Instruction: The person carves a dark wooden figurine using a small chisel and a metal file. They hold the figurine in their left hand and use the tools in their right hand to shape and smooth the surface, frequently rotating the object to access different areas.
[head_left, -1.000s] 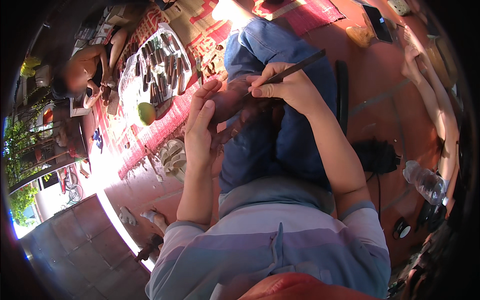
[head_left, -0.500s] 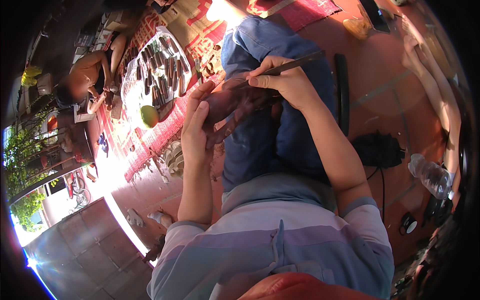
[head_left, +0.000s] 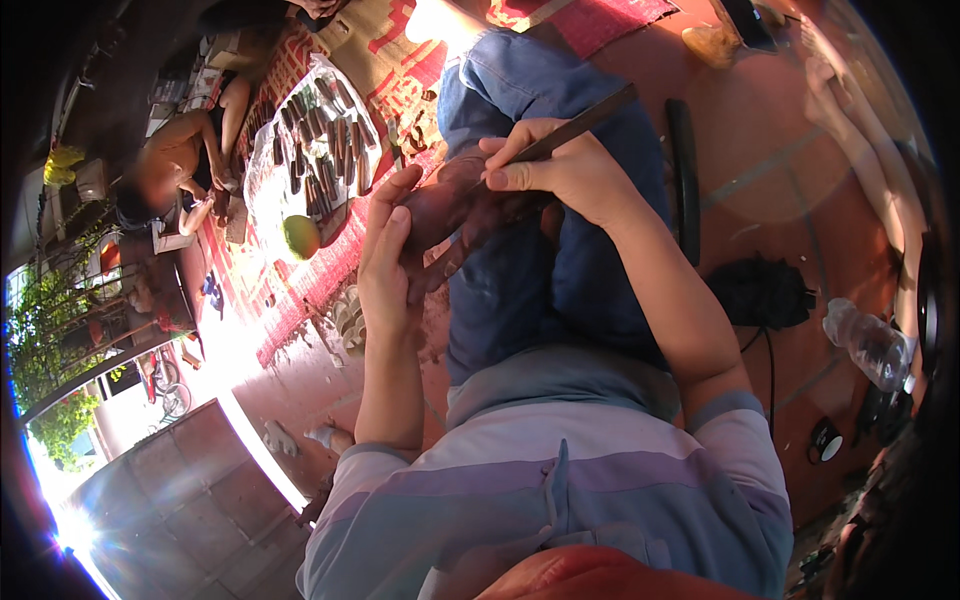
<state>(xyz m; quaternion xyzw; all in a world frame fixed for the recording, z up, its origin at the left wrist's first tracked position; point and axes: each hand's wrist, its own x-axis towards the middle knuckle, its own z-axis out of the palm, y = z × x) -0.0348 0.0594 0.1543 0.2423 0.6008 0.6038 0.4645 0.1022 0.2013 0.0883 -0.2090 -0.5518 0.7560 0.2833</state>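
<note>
My left hand (head_left: 382, 255) is wrapped around one end of a dark reddish-brown carved wooden piece (head_left: 435, 212), held above my lap. Its branching lower part is in shadow, so the exact shape is hard to read. Between the thumb and fingers of my right hand (head_left: 555, 172) sits a long, flat, dark bar-shaped tool (head_left: 595, 118). The tool slants up to the right, and its lower end is at the wood; the contact itself is hidden by my fingers and shadow. Beneath both hands are my blue trousers (head_left: 505, 300).
Ahead to the left, several wooden-handled tools (head_left: 345, 150) lie on a white plastic sheet (head_left: 265, 185), near a green-orange round fruit (head_left: 300, 237). Another person (head_left: 180, 150) sits farther left. To the right are a black cloth bundle (head_left: 757, 295), a clear plastic bottle (head_left: 868, 343) and bare legs (head_left: 865, 170).
My right hand and the tool have shifted slightly left, and the tool slants more steeply. The left hand keeps its hold on the wood. The whole view has turned slightly.
</note>
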